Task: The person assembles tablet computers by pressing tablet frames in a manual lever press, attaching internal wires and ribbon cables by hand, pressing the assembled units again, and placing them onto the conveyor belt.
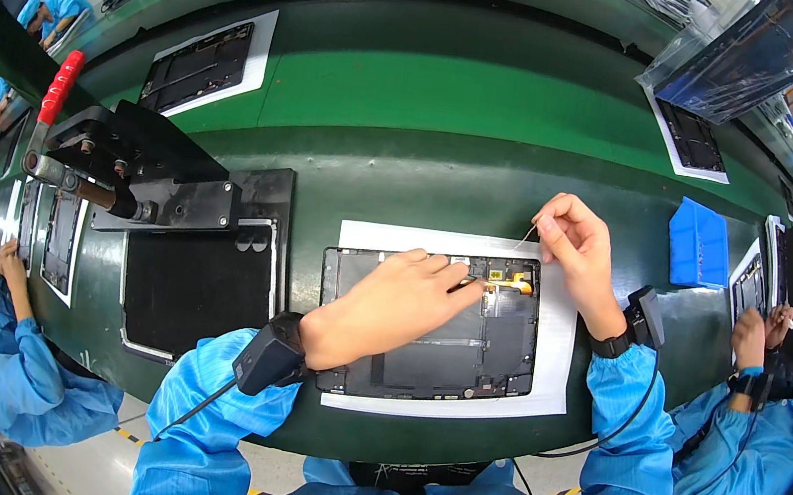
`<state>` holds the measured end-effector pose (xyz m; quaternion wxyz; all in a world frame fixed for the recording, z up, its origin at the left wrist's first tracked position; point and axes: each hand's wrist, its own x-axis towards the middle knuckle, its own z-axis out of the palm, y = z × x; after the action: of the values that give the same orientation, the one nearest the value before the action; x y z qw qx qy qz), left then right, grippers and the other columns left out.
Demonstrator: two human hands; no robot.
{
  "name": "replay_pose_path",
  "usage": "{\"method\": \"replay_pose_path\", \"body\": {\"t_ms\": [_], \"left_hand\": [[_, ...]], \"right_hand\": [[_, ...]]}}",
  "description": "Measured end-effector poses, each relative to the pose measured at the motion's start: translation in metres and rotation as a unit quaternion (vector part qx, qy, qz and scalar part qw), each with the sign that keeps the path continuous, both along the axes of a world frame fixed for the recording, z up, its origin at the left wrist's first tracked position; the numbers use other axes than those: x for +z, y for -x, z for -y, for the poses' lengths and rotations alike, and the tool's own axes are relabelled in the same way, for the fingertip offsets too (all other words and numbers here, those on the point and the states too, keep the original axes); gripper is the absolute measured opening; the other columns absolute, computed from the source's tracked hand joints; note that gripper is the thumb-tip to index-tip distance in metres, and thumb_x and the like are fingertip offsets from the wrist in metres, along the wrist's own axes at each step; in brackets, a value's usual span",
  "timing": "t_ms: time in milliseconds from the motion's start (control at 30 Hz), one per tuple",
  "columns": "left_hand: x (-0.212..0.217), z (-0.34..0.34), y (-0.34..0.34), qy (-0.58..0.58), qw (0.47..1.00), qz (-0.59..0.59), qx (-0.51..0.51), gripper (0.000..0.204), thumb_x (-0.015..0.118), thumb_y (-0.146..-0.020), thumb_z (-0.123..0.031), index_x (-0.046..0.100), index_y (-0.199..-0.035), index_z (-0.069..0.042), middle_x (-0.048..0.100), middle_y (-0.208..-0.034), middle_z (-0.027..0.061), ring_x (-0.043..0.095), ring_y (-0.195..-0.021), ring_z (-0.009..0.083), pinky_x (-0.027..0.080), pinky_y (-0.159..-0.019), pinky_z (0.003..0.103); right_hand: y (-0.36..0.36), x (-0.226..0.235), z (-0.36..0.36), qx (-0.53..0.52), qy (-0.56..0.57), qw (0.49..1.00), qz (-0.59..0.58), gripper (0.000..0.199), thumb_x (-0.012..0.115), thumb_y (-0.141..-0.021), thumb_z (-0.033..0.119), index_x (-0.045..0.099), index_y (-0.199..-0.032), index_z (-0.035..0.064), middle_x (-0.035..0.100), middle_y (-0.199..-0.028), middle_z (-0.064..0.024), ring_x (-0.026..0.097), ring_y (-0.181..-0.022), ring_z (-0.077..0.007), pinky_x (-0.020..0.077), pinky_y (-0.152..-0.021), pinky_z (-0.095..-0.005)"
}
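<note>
The opened tablet (431,327) lies on its white sheet on the green table (436,102); the left hand (389,302), fingers together, presses near the orange flex cable (510,283), which the right hand's (576,251) pinched thin strip could snag or tear.

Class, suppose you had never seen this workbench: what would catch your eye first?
The opened tablet on a white sheet, centre, with the left hand pressing on it. The right hand pinches a thin strip above it. At far left, a black press has a red handle.
</note>
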<state>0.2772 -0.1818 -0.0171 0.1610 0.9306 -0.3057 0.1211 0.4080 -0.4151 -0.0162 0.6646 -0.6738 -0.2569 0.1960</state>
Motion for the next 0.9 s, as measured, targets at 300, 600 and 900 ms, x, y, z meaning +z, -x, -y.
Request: {"method": "replay_pose_path", "body": {"t_ms": [300, 600, 900], "left_hand": [[0.002, 0.001, -0.001, 0.003, 1.000, 0.019, 0.017, 0.037, 0.069, -0.084, -0.013, 0.065, -0.120, -0.007, 0.057, -0.086, 0.0046, 0.065, -0.081, 0.0216, 0.053, -0.076, 0.036], [-0.002, 0.000, -0.002, 0.019, 1.000, 0.005, -0.013, 0.031, 0.069, -0.083, -0.012, 0.066, -0.114, -0.007, 0.058, -0.086, 0.0060, 0.067, -0.082, 0.0236, 0.054, -0.073, 0.038], [-0.007, 0.000, 0.000, 0.048, 0.999, -0.014, -0.010, 0.019, 0.070, -0.086, -0.013, 0.063, -0.101, -0.003, 0.060, -0.084, 0.0095, 0.067, -0.080, 0.0287, 0.054, -0.071, 0.041]], "right_hand": [[-0.008, 0.003, 0.004, 0.097, 0.068, 0.991, -0.054, 0.019, 0.068, -0.101, 0.022, 0.062, -0.099, 0.0040, 0.056, -0.091, 0.0029, 0.052, -0.077, -0.0046, 0.0441, -0.067, -0.0213], [-0.007, 0.006, 0.005, 0.121, 0.106, 0.987, 0.002, 0.018, 0.069, -0.101, 0.021, 0.065, -0.098, 0.0032, 0.062, -0.085, 0.0030, 0.054, -0.076, -0.0038, 0.0432, -0.066, -0.0235], [0.000, 0.022, -0.005, 0.145, 0.213, 0.960, 0.113, 0.014, 0.071, -0.096, 0.014, 0.067, -0.093, 0.0014, 0.059, -0.078, -0.0011, 0.048, -0.065, -0.0086, 0.0382, -0.058, -0.0277]]}}
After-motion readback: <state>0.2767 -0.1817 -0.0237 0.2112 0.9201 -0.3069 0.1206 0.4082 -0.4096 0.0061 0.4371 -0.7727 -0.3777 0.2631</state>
